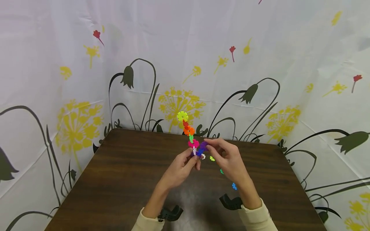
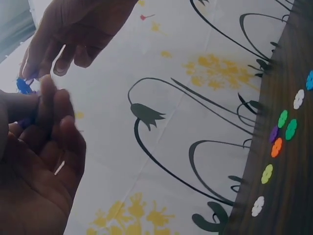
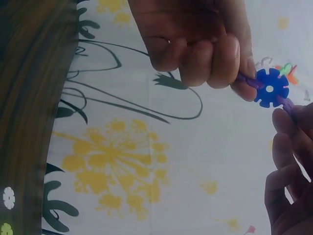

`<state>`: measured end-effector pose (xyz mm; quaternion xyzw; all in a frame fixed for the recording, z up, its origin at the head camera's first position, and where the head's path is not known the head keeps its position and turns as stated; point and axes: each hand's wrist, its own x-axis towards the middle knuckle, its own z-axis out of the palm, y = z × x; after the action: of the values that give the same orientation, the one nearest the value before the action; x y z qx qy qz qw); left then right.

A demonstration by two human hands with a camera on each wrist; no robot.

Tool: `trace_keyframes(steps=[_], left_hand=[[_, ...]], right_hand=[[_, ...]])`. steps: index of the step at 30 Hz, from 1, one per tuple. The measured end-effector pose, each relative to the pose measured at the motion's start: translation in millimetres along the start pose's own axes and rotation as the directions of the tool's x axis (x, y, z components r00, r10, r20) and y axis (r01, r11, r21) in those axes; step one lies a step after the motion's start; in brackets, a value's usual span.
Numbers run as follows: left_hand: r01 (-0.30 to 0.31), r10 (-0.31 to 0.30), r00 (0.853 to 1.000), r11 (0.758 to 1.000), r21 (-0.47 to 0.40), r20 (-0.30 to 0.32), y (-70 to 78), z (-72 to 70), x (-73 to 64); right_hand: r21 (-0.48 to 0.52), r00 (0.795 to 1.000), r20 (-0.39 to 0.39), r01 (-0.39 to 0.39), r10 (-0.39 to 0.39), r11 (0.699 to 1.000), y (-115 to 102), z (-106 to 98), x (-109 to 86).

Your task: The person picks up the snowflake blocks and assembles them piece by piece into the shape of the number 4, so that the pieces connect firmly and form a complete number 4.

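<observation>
A chain of slotted plastic discs, snowflake-style, is held up above the table between both hands. From its top, a yellow disc [image 1: 182, 116] leads down through red, an orange disc [image 1: 189, 130], green and a pink disc [image 1: 193, 143] to white. My left hand [image 1: 180, 168] pinches a purple disc at the chain's lower end, mostly hidden by fingers. Joined to it is a blue disc [image 3: 270, 88], facing the right wrist camera. On the blue disc's other side, my right hand [image 1: 229, 158] pinches another purple disc [image 1: 204, 146] between thumb and fingers, at the blue rim.
Loose discs lie on the dark wooden table [image 1: 124, 179], among them a yellow disc [image 1: 212, 158], an orange disc [image 2: 277, 147] and a blue disc [image 1: 234, 186] near the right forearm. A flower-printed cloth [image 1: 179, 41] hangs behind the table. Each wrist bears a black mount.
</observation>
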<state>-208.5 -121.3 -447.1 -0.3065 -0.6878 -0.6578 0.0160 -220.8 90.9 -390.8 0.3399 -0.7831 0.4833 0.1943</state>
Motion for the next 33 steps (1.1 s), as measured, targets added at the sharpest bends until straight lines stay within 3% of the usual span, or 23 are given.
trace_keyframes(steps=[5, 13, 21, 25, 28, 33], left_hand=[[0.014, -0.011, 1.0, 0.996, -0.083, 0.026, -3.7, 3.0, 1.7], [-0.078, 0.082, 0.997, 0.981, -0.175, 0.012, -6.6, 10.7, 4.7], [0.053, -0.052, 0.999, 0.988, -0.146, 0.015, -5.4, 14.3, 4.2], [0.06, -0.054, 0.998, 0.97, -0.234, 0.033, -7.5, 15.0, 4.9], [0.067, -0.071, 0.997, 0.964, -0.259, -0.005, -8.9, 19.0, 6.2], [0.034, -0.065, 0.989, 0.974, -0.226, -0.132, -12.7, 28.0, 9.8]], right_hand=[[0.001, 1.0, 0.021, 0.016, -0.016, 1.0, 3, 5, -1.9], [0.009, 0.997, 0.073, -0.037, 0.036, 0.999, 7, 9, -7.4], [0.013, 0.99, 0.104, -0.094, 0.092, 0.995, 10, 8, -10.8], [0.011, 0.991, 0.104, -0.091, 0.09, 0.996, 11, 9, -12.6], [0.025, 0.991, 0.097, -0.094, 0.091, 0.995, 10, 9, -14.0], [0.037, 0.989, 0.102, -0.115, 0.111, 0.993, 10, 8, -15.2]])
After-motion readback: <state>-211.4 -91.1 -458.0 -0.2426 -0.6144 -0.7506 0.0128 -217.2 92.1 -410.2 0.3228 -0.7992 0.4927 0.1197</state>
